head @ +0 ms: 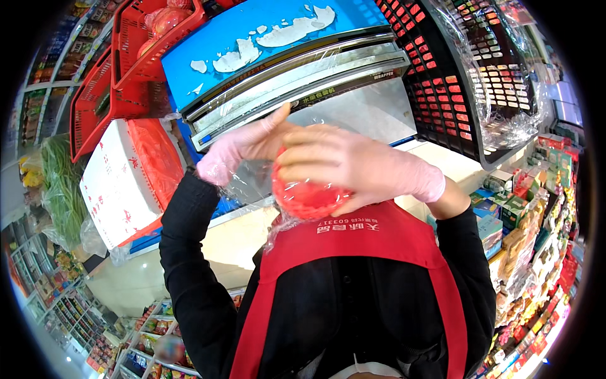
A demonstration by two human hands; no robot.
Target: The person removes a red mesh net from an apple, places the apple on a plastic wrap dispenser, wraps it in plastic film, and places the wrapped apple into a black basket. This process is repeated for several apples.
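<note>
A round bundle in red foam netting (pixel 310 196) is held in front of my apron, with clear plastic film (pixel 277 225) around it and trailing below. My right hand (pixel 350 163), in a pale pink glove, wraps over its top with the thumb along the near side; the hand is slightly blurred. On the far left of the bundle is my left hand (pixel 253 142), gloved too, its thumb raised. The left fingers run behind the right hand and are hidden. Just beyond both hands lies a fruit wrapping machine (pixel 303 90) with a steel bar and a metal plate.
A blue panel (pixel 284 31) with torn white patches tops the machine. Right of it stands a black plastic basket (pixel 438 94) with loose film over its edge. Red baskets (pixel 113 71) with netted fruit stand at left, above a white carton (pixel 120 175). Stocked shelves (pixel 156 331) surround me.
</note>
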